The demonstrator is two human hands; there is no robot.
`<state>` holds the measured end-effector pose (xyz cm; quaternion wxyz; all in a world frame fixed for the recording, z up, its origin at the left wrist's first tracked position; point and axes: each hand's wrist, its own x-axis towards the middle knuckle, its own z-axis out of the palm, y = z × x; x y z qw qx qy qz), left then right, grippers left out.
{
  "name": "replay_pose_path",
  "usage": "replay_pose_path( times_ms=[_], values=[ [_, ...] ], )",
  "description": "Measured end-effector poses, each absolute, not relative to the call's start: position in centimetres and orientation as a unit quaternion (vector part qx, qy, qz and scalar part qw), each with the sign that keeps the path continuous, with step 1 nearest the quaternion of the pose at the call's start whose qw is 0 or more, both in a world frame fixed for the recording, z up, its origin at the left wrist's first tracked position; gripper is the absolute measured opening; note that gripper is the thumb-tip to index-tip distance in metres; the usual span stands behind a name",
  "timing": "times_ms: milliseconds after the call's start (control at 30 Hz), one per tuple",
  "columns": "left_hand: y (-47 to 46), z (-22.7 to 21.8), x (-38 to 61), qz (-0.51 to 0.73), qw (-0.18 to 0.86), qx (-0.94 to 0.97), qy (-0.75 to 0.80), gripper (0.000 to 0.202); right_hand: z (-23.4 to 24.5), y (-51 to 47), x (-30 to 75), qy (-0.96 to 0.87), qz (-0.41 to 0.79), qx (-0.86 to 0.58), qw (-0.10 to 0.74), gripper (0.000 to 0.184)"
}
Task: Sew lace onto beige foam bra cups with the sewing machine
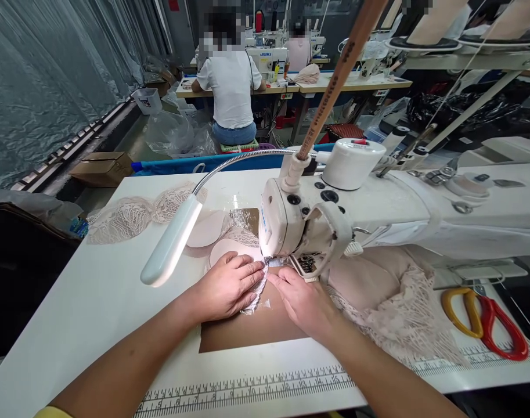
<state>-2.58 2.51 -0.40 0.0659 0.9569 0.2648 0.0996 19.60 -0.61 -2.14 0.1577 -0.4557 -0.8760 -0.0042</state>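
Note:
A bra cup piece [221,249] with a pale lace edge [259,290] lies under the head of a white sewing machine [286,217]. My left hand [232,284] rests flat on it, fingers stretched towards the presser foot [273,262]. On the other side of the lace edge is my right hand [303,299], its thumb and forefinger tips close by the foot and its other fingers curled underneath. Whatever those fingers may pinch is hidden. Both hands are over a brown plate [247,337] set in the white table [94,290].
A lamp [173,244] on a bent neck hangs at the left. Lace cups [125,217] lie behind it. More beige lace fabric [390,296], red-handled scissors [502,328] and a yellow handle [462,313] are at the right. A ruler strip [247,392] runs along the front. A person [232,87] sits ahead.

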Motion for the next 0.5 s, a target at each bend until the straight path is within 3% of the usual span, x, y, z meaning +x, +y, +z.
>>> replay_pose_path(
  times_ms=[500],
  values=[
    [2.45,0.13,-3.02,0.084,0.069,0.963,0.248,0.035,-2.3,-0.73,20.02,-0.877,0.013,-0.444,0.184,0.039]
  ],
)
